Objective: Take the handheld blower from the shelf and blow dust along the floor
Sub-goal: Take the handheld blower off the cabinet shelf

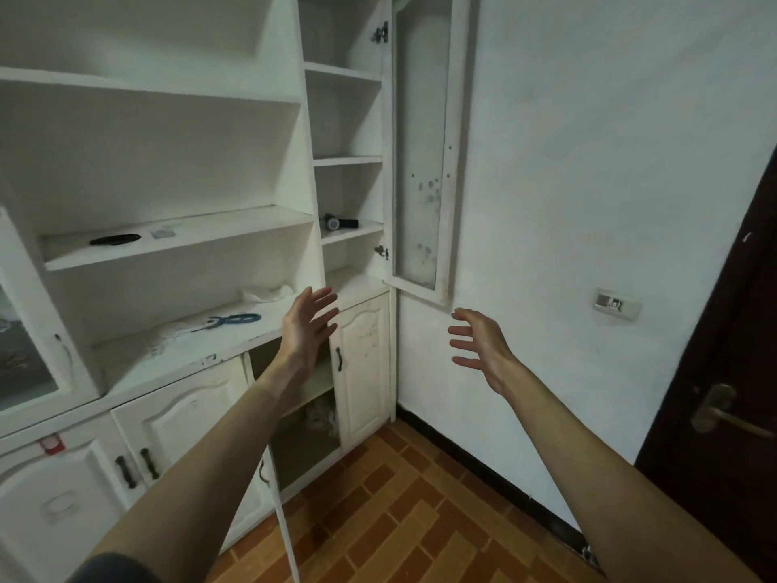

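A small dark handheld blower (339, 223) lies on its side on a narrow white shelf (357, 233) in the right-hand column of the wall unit, behind an open glass door (420, 140). My left hand (309, 326) is raised below and left of it, fingers spread, holding nothing. My right hand (479, 342) is out to the right in front of the white wall, fingers apart and empty. Both hands are well short of the blower. The floor (403, 519) of brown tiles lies below.
Blue-handled pliers (233, 320) and white cloth lie on the counter shelf; a dark flat object (114, 239) sits one shelf up. A lower cabinet door (286, 523) hangs open under my left arm. A dark door with a brass handle (714, 408) stands at the right.
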The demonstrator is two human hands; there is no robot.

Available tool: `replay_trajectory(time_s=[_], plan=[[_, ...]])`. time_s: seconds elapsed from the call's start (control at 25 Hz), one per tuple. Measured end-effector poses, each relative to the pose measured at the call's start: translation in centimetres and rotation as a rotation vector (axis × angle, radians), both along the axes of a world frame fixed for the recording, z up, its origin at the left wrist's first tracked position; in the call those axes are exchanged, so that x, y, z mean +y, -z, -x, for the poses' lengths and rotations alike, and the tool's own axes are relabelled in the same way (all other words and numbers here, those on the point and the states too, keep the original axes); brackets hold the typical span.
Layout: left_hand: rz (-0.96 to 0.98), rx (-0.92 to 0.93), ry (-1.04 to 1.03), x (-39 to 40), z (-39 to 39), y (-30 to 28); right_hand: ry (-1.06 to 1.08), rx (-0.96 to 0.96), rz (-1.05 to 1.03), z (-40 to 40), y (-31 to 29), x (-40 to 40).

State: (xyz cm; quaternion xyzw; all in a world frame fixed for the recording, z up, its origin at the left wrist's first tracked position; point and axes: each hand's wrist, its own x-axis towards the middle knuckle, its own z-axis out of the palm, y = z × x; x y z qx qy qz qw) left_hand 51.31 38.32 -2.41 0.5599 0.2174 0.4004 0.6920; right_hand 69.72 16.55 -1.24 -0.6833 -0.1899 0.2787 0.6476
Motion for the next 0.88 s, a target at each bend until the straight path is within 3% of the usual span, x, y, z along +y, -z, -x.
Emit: replay_trajectory(time_s=[0.88], plan=[[0.074,-0.001,-0.148,23.8,-26.9,3.4,-0.176,0.002,0.025,-30.0,1.4,27.4]])
